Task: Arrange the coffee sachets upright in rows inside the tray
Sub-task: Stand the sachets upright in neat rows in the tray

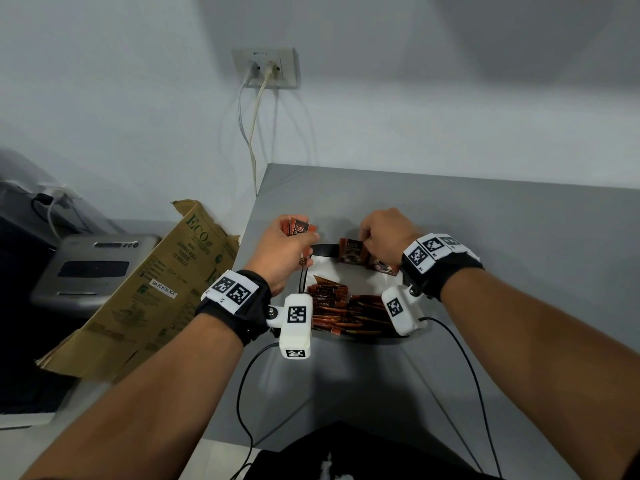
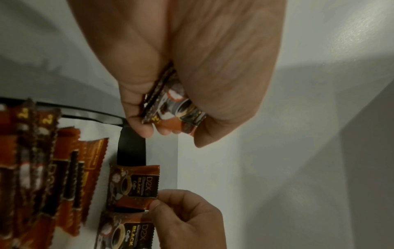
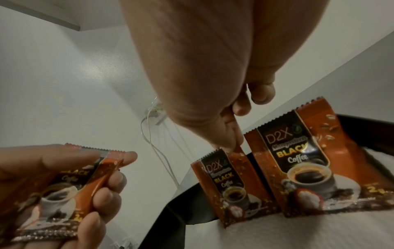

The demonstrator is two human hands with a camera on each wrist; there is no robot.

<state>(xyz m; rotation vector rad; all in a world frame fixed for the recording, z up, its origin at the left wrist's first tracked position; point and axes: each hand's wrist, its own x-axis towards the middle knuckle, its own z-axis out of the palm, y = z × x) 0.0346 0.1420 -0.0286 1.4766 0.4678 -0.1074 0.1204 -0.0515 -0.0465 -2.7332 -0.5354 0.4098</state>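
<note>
Risk first: two sachets stand propped against the far wall of the tray [image 1: 322,250], and the right hand [image 1: 384,233] pinches the top edge of the left one, the standing sachet [image 3: 229,182]. Judged from its lean, it has little support; letting go too soon, or a nudge from the wrist, would likely tip it and its neighbour [image 3: 309,161] flat onto the tray's white liner. The left hand [image 1: 282,252], above the tray's far left corner, grasps a small stack of sachets [image 1: 300,229]; a loose grip there could spill them. Contents of the tray: the two upright sachets at the far wall, and a jumbled heap of sachets [image 1: 341,308] at the near side, lying flat or tilted.
</note>
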